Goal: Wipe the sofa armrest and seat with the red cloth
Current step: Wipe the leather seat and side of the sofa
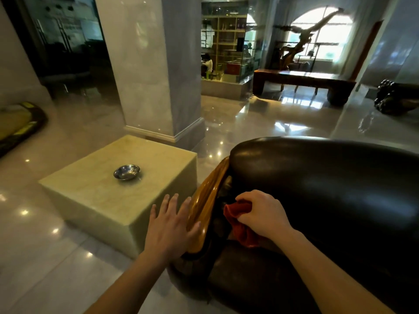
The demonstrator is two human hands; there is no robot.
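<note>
A: Wiping the gap? Right hand (260, 214) has the red cloth (238, 219) bunched in its closed fingers, down where the wooden armrest (205, 200) meets the dark seat (249, 268).

B: Looks so. Left hand (170, 225) lies spread flat on the armrest's outer side (bracing, I'd guess).

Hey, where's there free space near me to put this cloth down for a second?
The stone block is mostly bare: its near half, between the metal bowl and your left hand, is open. It's tighter by the wooden armrest, where your right hand holds the red cloth in the gap.
</note>
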